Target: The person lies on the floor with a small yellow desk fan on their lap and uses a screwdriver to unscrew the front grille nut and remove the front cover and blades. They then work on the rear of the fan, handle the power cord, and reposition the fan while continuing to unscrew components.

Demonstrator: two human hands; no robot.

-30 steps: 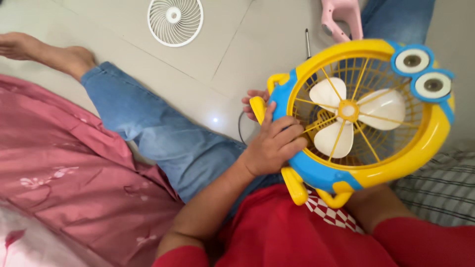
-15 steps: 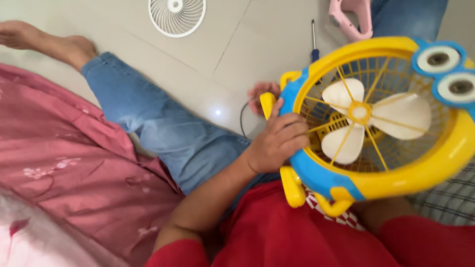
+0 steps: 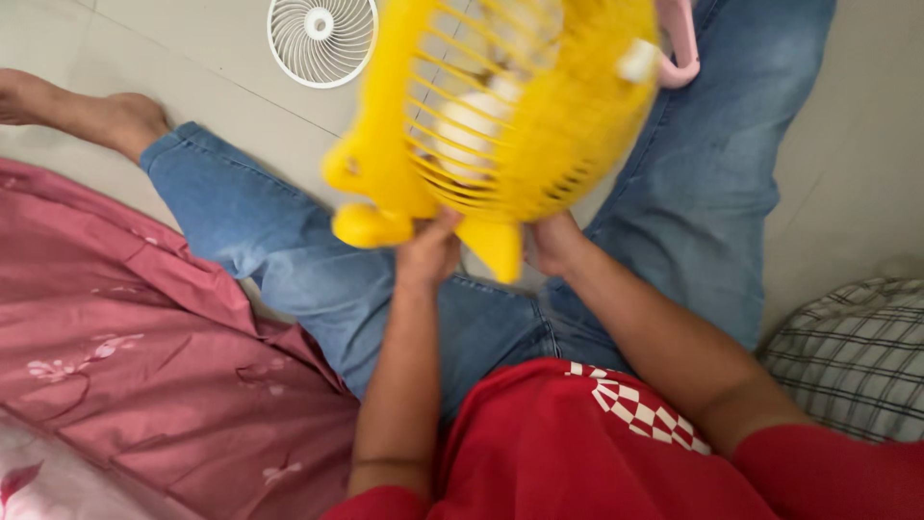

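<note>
Pale floor tiles (image 3: 847, 144) carry everything, and the person sits on them with legs spread in blue jeans (image 3: 318, 279). Both hands are closed on the underside of a yellow fan (image 3: 500, 116): the left hand (image 3: 430, 252) pinches the base just beside a rounded yellow foot, the right hand (image 3: 553, 241) clasps the other side of the pointed middle foot. Held up over the lap between the knees, the fan shows its slatted back grille, with the pale blades blurred behind the bars. Beyond it a white grille (image 3: 321, 37) lies flat on the tiles, and a pink thing (image 3: 681, 48) peeks out at the fan's right edge. A pink sheet (image 3: 115, 356) lies to the left, a checked cushion (image 3: 857, 356) to the right. With such a small hold low on a tilted body, I'd judge the fan could tip forward and slip out. A second ago only the left hand held it, off to the right, front grille and blue rim facing up; now it is turned over and centred.
</note>
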